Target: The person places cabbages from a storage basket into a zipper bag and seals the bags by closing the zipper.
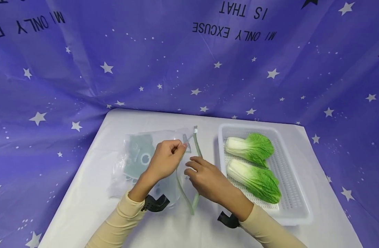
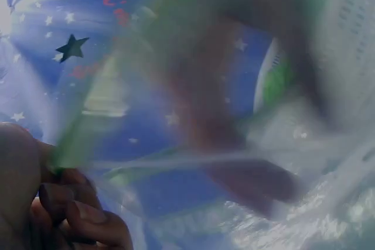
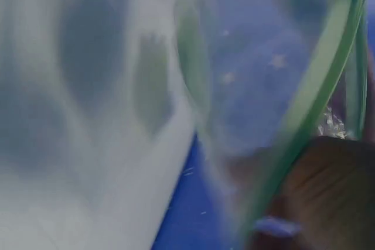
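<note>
Behind your work hangs a purple backdrop (image 1: 177, 44) with white stars and black lettering that shows upside down in the head view. In front of it is the white counter (image 1: 93, 165). A white perforated basket (image 1: 288, 220) stands on the counter's right side. The clear bag (image 1: 138, 148), printed with a grey-green cartoon figure, lies to the basket's left, apart from it. Inside the basket are 2 cabbages, 1 upper (image 1: 251, 147) and 1 lower (image 1: 254, 181), white stems to the left and green leaves to the right. Your left hand (image 1: 166, 158) is curled, its fingers pinching the bag near its upper right. Your right hand (image 1: 208, 179) is at the bag's mouth, fingers loosely bent and spread; you can't tell whether they touch the film. 2 green strips (image 1: 184, 196) edge that mouth, parted in the middle, 1 passing beneath your right hand. A small clear slider (image 1: 195, 130) sits at their far end.
</note>
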`<state>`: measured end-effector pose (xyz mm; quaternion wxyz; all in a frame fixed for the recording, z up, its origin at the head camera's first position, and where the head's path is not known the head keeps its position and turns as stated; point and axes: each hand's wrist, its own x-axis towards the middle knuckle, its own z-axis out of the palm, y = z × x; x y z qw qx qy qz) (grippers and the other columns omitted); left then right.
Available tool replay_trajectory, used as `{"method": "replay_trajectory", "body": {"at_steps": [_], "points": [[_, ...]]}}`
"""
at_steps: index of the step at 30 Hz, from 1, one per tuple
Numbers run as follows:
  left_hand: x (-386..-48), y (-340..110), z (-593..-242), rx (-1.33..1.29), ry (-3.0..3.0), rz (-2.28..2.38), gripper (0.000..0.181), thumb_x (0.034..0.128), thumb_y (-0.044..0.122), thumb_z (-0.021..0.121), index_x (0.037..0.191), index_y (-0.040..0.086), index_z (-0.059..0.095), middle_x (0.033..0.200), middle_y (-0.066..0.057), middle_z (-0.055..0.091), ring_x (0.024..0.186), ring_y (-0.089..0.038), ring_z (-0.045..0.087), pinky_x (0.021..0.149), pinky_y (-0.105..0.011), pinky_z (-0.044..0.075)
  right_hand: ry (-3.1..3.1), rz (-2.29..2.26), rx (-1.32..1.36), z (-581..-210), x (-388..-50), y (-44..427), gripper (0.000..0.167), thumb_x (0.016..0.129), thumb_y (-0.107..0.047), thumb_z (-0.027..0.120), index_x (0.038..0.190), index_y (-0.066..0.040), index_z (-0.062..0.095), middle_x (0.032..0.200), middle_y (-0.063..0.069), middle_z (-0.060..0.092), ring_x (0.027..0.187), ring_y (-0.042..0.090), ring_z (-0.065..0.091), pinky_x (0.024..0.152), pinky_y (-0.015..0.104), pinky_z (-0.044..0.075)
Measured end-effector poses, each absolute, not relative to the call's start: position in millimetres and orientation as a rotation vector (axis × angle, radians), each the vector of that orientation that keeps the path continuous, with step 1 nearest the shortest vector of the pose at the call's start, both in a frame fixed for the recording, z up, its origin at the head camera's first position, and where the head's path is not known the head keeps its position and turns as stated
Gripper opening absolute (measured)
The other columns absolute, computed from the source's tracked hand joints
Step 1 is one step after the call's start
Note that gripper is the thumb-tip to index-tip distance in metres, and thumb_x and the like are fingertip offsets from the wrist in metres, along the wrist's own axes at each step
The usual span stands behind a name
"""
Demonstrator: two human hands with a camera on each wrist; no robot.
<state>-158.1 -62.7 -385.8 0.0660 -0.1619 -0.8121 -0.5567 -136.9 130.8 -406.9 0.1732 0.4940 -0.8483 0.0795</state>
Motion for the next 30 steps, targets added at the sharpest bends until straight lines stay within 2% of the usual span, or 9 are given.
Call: {"method": "replay_trajectory", "body": {"at_steps": [4, 8, 11, 14, 19, 25, 30], "points": [[-154.2, -66.3, -379.9, -0.486, -2.496, -1.696, 0.044, 0.0991, 0.019, 0.055, 0.058, 0.014, 0.042, 0.049, 0.005, 0.032, 0.041, -0.008, 0.028, 0.041, -0.023, 0.019, -2.689, -0.05, 1.319, -423.5, -141.9, 136.2, 0.062, 0.064, -0.03, 0.092, 0.118, -0.013, 0.066, 0.13, 0.015, 0.057, 0.129, 0.04, 0.045, 0.107, 0.05, 0.034], [-151.4, -69.9, -373.4, -0.439, -2.504, -1.701, 0.043, 0.0988, 0.019, 0.055, 0.057, 0.014, 0.043, 0.049, 0.005, 0.032, 0.042, -0.01, 0.029, 0.041, -0.023, 0.019, -2.788, -0.024, 1.295, -432.8, -146.4, 137.5, 0.075, 0.067, -0.039, 0.09, 0.13, -0.014, 0.06, 0.139, 0.018, 0.051, 0.135, 0.04, 0.038, 0.109, 0.051, 0.031], [-151.9, -67.3, -370.7, -0.401, -2.482, -1.701, 0.043, 0.098, 0.018, 0.056, 0.057, 0.014, 0.044, 0.049, 0.005, 0.033, 0.042, -0.01, 0.03, 0.04, -0.023, 0.019, -2.802, 0.01, 1.339, -433.5, -148.5, 134.0, 0.071, 0.073, -0.043, 0.085, 0.132, -0.013, 0.059, 0.14, 0.017, 0.05, 0.136, 0.039, 0.037, 0.109, 0.051, 0.031], [-154.7, -62.0, -372.8, -0.377, -2.467, -1.686, 0.042, 0.0969, 0.018, 0.057, 0.057, 0.014, 0.045, 0.046, 0.004, 0.033, 0.039, -0.009, 0.03, 0.039, -0.023, 0.02, -2.799, 0.078, 1.393, -429.3, -146.8, 131.8, 0.059, 0.081, -0.039, 0.079, 0.13, -0.012, 0.061, 0.139, 0.015, 0.052, 0.134, 0.037, 0.041, 0.109, 0.05, 0.033], [-162.7, -55.1, -381.7, -0.353, -2.478, -1.63, 0.042, 0.0952, 0.016, 0.059, 0.055, 0.014, 0.046, 0.043, 0.004, 0.033, 0.036, -0.006, 0.028, 0.037, -0.023, 0.019, -2.706, 0.349, 1.458, -412.4, -139.1, 136.5, 0.037, 0.09, -0.03, 0.072, 0.121, -0.011, 0.067, 0.124, 0.006, 0.063, 0.12, 0.025, 0.055, 0.104, 0.04, 0.04], [-170.3, -51.6, -395.9, -0.371, -2.566, -1.624, 0.041, 0.0967, 0.021, 0.058, 0.057, 0.014, 0.05, 0.043, 0.006, 0.034, 0.037, -0.008, 0.03, 0.038, -0.022, 0.02, -2.537, 0.621, 1.436, -398.8, -131.8, 151.9, 0.023, 0.09, -0.023, 0.072, 0.11, -0.011, 0.071, 0.108, -0.002, 0.068, 0.104, 0.016, 0.063, 0.091, 0.036, 0.049], [-170.3, -52.4, -403.9, -0.427, -2.718, -1.563, 0.031, 0.0952, 0.017, 0.055, 0.065, 0.013, 0.049, 0.051, 0.005, 0.037, 0.043, -0.011, 0.034, 0.042, -0.025, 0.025, -2.549, 0.638, 1.394, -405.0, -133.6, 161.2, 0.022, 0.089, -0.021, 0.073, 0.109, -0.01, 0.071, 0.11, 0.001, 0.067, 0.106, 0.018, 0.063, 0.091, 0.037, 0.05]]}}
